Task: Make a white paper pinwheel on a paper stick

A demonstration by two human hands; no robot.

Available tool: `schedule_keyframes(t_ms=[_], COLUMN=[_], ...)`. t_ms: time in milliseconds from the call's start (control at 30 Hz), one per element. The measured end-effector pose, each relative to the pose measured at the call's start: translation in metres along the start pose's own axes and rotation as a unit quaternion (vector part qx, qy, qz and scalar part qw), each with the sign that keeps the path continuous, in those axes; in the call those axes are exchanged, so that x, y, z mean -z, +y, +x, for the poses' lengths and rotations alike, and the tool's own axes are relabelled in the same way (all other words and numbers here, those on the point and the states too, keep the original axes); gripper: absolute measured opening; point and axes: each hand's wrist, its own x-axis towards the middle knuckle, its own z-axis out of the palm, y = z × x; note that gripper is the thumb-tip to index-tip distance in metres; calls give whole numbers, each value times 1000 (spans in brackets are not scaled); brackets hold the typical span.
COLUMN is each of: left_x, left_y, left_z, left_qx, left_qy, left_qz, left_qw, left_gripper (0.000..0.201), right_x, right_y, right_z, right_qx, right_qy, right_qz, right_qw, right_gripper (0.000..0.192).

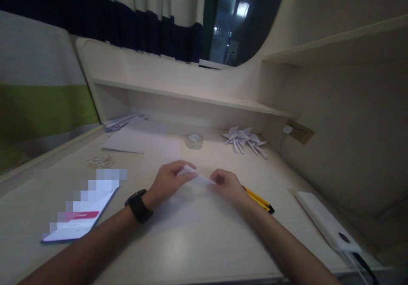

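In the head view, a small white paper strip (198, 177) is pinched at the middle of the desk (204, 242), its left end closed in the fingers of the left hand (168, 179) and its right end gripped by the curled fingers of the right hand (227, 183); both hands are thus closed on the same piece, which is held just above a larger white sheet (188, 210) lying flat beneath the wrists. A black watch (138, 206) is worn on the left wrist. At about four o'clock from the right hand, just beside it, a yellow and black cutter (259, 200) is seen on the desk. At twelve o'clock from the hands a roll of clear tape (194, 140) stands, and at one o'clock, near the wall socket (298, 131), a cluster of finished paper pinwheels (245, 139) is laid out. At eleven o'clock flat white sheets (140, 139) and a bundle of paper rolls (123, 121) are found, well apart from the hands. A phone (79, 221) lies at eight o'clock, and a white power bank (325, 223) at four o'clock near the desk edge. Judged from the finished pieces, several items have been completed already, while the strip in hand is only being rolled or folded; whether it is creased yet cannot be told.
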Motion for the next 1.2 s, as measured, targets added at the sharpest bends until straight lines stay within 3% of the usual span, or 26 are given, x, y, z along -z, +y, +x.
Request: schedule_keyframes(t_ms=[367, 633, 833, 1067, 1200], left_x=[-3, -6, -2, -4, 9], left_y=[6, 0, 12, 10, 1], left_z=[-1, 2, 1, -1, 5], left_qx=[109, 111, 117, 108, 76], left_qy=[59, 124, 55, 17, -80], left_qz=[-92, -155, -100, -131, -90], left_qw=[988, 974, 987, 985, 990], left_gripper=[21, 27, 15, 19, 22], right_x=[-1, -1, -9, -15, -8], right_y=[-8, -11, -15, -27, -20], right_z=[-1, -4, -6, -10, -8], right_qx=[-19, -23, 13, -26, 9], right_qy=[-64, -101, -89, -81, -64], right_qz=[93, 120, 118, 134, 32], right_qw=[993, 987, 989, 987, 997], right_gripper=[27, 33, 32, 29, 21])
